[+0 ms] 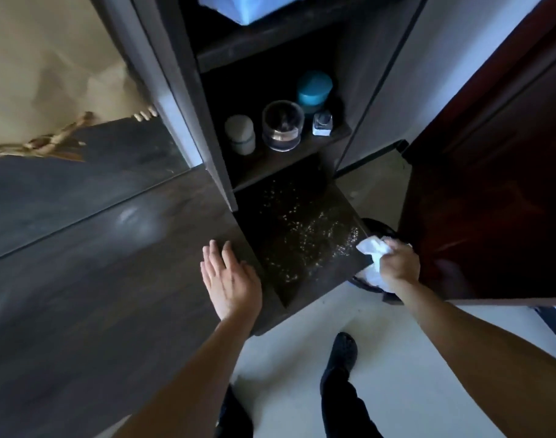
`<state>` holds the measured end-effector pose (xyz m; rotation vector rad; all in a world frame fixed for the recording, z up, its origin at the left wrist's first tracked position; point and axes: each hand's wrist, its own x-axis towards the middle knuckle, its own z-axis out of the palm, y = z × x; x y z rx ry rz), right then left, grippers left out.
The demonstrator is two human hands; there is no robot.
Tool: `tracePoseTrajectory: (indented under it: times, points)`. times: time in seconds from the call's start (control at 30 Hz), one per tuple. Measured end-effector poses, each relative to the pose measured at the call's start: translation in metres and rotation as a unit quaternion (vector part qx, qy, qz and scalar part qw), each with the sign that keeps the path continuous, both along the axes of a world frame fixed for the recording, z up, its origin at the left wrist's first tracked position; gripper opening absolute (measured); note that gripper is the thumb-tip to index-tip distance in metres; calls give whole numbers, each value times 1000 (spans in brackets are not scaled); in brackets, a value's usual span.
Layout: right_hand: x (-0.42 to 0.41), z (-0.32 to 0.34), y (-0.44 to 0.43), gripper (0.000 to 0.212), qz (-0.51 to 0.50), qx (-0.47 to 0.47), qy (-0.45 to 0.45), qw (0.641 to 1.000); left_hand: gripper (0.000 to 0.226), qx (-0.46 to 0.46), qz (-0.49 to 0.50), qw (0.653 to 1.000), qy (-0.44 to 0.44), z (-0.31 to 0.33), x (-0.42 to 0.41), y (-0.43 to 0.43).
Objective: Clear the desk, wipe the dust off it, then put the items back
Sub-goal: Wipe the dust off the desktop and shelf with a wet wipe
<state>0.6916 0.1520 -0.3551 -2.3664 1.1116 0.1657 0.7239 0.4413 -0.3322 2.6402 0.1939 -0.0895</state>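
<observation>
The worktop [112, 279] is bare of items, so the step in hand looks like the wiping. Pale dust specks [302, 241] are scattered over its right end, under the shelf [286, 159]. At that end's right edge the right hand [398, 263] has its fingers clenched around one crumpled white tissue [370, 249], just above a black bin [381, 227]. More white shows under the hand in the bin, and it cannot be told whether it is the same piece. The left hand [231, 279] lies flat on the worktop, fingers released and straight.

The next move likely calls for sweeping the specks to the edge and into the bin.

Count: one tissue, one bin, and four containers on the shelf: a pale jar [240, 134], a clear glass jar [282, 125], a blue-lidded jar [314, 87] and a small bottle [322, 124]
</observation>
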Motion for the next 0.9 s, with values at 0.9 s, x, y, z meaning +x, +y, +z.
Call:
tracePoseTrajectory:
  times: [0.9]
  points:
    - [-58,-126,23,48,541,32,-198,816,50,135,59,987,-63,-25,1,-28]
